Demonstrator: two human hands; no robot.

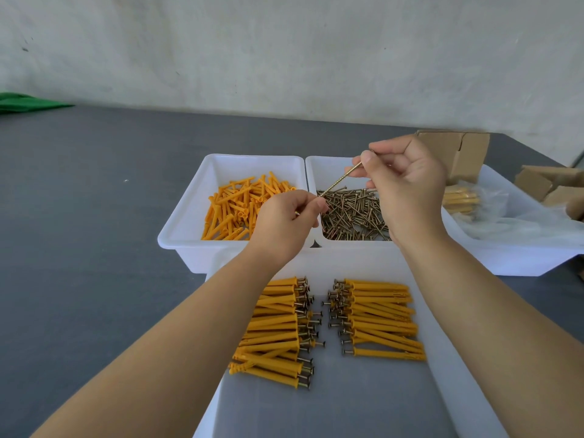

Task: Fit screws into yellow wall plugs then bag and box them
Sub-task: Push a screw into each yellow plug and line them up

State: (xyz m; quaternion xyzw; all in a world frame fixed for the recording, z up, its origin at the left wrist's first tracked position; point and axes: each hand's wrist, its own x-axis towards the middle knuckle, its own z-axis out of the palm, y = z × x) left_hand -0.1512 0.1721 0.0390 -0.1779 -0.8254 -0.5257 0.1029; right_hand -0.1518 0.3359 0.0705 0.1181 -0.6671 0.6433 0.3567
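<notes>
– nearest the lens, what lies between the forearms?

– two rows of assembled plugs (328, 327) in a white tray (448, 358), screw heads facing each other across a gap.

– and the hands?

– right hand (407, 191) is raised over the screw bin (316, 172), its fingers (368, 159) pinching the head end of a single screw (339, 181) that slants down to the left. left hand (284, 222) is lower, fingers curled, thumb and forefinger closed at the screw's tip; a bit of yellow shows under them, but i cannot tell what they hold.

– where are the loose parts?

– yellow wall plugs (240, 207) fill the left white bin (189, 222); loose screws (354, 213) lie in the bin just beside it. farther right, a third bin (505, 257) holds a clear bag of plugs (461, 200), with cardboard boxes (458, 153) behind. all rests on a grey desk (79, 216).
</notes>
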